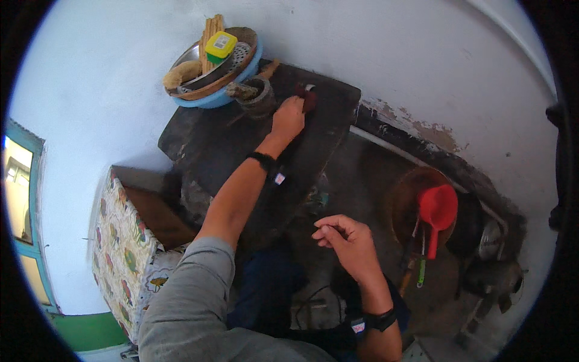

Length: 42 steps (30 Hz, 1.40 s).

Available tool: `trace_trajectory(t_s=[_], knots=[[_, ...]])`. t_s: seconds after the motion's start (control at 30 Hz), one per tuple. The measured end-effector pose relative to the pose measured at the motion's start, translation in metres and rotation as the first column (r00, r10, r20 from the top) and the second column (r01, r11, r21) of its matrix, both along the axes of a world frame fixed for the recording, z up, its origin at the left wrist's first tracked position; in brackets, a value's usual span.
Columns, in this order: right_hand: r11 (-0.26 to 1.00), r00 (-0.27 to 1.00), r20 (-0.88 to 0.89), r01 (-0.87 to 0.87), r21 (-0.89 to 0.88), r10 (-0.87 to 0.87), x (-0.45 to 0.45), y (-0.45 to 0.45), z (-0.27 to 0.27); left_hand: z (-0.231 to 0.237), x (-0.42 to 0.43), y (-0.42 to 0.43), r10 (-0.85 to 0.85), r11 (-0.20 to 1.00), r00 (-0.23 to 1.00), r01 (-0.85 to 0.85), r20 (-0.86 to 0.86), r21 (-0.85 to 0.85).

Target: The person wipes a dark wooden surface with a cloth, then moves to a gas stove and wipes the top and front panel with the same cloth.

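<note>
My left hand [288, 118] reaches out over a dark tabletop [217, 135]. Its fingers are closed at a small dark red object [309, 98] with a pale spot on top; blur hides what it is. Just left of that hand, a mortar [258, 102] stands on the same top with a thick pestle [244, 91] leaning in it. Lower down, nearer my body, my right hand [348, 240] hovers with curled fingers, thumb against the fingertips. I see nothing in it.
Stacked basins [212, 100] at the back left hold a metal bowl, sticks [211, 36], a loofah-like piece [182, 74] and a yellow-lidded tub [221, 45]. At right, a red ladle [438, 206] lies over a large round brown vessel [400, 199]. A patterned cloth [117, 253] covers a box at left.
</note>
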State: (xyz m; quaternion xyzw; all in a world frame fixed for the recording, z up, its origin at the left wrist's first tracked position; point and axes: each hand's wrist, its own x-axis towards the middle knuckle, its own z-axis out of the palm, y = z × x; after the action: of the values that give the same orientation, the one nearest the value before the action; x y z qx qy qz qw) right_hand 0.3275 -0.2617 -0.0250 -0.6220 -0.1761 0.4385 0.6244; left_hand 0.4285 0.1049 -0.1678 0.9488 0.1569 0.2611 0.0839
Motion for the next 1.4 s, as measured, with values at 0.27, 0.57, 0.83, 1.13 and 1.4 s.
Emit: trace_trajectory(t_s=[0.27,0.57,0.83,1.13,1.4], knots=[[0.999,0.999,0.007,-0.052,0.002,0.052,-0.024,0.010,0.001,0.015,-0.106,-0.009,0.052,0.999,0.996,-0.052,-0.067,-0.003],[0.998,0.998,0.044,-0.053,0.017,0.052,-0.023,0.011,0.002,0.028,-0.238,-0.032,0.285,0.956,0.946,-0.292,-0.151,-0.023],[0.999,0.998,0.035,-0.047,-0.017,0.048,-0.022,0.011,0.007,0.016,-0.278,-0.041,0.291,0.953,0.954,-0.295,-0.071,-0.062],[0.999,0.999,0.018,-0.042,-0.022,0.043,-0.023,0.011,-0.002,0.009,-0.267,0.020,0.325,0.940,0.940,-0.333,-0.099,-0.077],[0.996,0.999,0.011,-0.040,-0.083,0.041,-0.020,0.016,0.000,0.004,-0.236,0.120,0.564,0.825,0.821,-0.566,-0.088,0.014]])
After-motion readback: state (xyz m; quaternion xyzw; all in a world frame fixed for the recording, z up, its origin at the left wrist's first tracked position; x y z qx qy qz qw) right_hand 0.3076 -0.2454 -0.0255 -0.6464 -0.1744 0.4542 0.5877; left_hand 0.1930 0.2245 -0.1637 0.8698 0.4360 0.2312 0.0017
